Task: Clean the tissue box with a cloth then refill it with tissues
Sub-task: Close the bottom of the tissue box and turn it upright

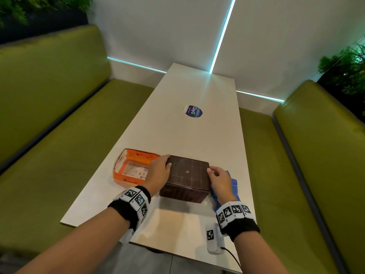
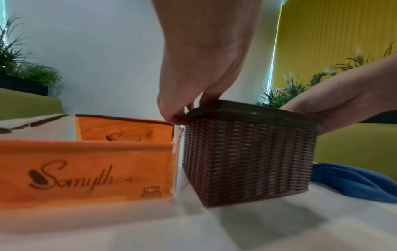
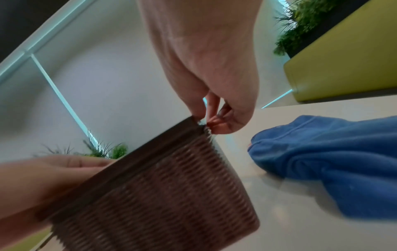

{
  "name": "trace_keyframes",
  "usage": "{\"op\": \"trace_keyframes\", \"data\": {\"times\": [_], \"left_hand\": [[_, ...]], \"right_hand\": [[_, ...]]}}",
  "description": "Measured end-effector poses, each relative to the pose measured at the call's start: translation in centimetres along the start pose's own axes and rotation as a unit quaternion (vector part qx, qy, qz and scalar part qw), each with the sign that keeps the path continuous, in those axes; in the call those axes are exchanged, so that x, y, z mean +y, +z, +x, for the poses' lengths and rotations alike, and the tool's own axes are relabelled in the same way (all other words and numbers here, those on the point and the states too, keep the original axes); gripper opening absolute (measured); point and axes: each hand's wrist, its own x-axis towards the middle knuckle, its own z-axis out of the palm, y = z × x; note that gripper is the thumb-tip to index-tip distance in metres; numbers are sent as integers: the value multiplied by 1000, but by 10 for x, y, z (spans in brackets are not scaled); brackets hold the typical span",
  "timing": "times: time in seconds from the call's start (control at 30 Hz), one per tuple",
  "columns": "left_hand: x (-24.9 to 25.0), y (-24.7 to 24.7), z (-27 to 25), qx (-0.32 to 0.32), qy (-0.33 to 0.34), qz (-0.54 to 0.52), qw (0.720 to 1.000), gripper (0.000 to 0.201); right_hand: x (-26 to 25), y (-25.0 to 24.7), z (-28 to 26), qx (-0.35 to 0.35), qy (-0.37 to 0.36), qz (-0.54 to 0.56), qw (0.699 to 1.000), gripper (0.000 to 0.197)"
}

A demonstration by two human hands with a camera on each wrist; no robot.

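A brown woven tissue box with a dark flat lid stands on the white table. My left hand grips its left top edge, fingertips curled on the lid rim. Across from it, my right hand pinches the right top edge of the lid. A blue cloth lies crumpled on the table just right of the box, partly under my right hand. An orange tissue pack, torn open, lies left of the box.
A round blue sticker sits mid-table, farther away. Green benches run along both long sides of the table. A white wall closes the far end, with plants at the back right and left. The near table edge is under my wrists.
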Motion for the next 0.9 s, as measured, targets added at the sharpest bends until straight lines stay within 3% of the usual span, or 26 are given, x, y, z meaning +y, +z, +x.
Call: {"op": "trace_keyframes", "data": {"times": [0.1,0.27,0.4,0.5,0.63,0.8,0.9], "left_hand": [[3,4,-6,21,-22,-8,1000,39],[-1,7,-6,36,-21,0,999,36],[-2,8,-5,39,-14,37,998,27],[-2,9,-3,27,-55,51,997,25],[4,11,1,-5,-157,-50,986,34],[6,16,2,-16,-160,-64,985,43],[1,20,5,-20,-158,-64,985,48]], "right_hand": [[-3,19,-3,22,3,-45,999,34],[-1,35,-11,-8,45,40,998,47],[2,41,-7,-25,38,73,996,51],[0,34,-8,-61,36,98,993,54],[2,34,-4,-101,65,139,983,60],[7,39,-1,-101,88,158,978,76],[2,37,-4,-96,74,151,981,54]]}}
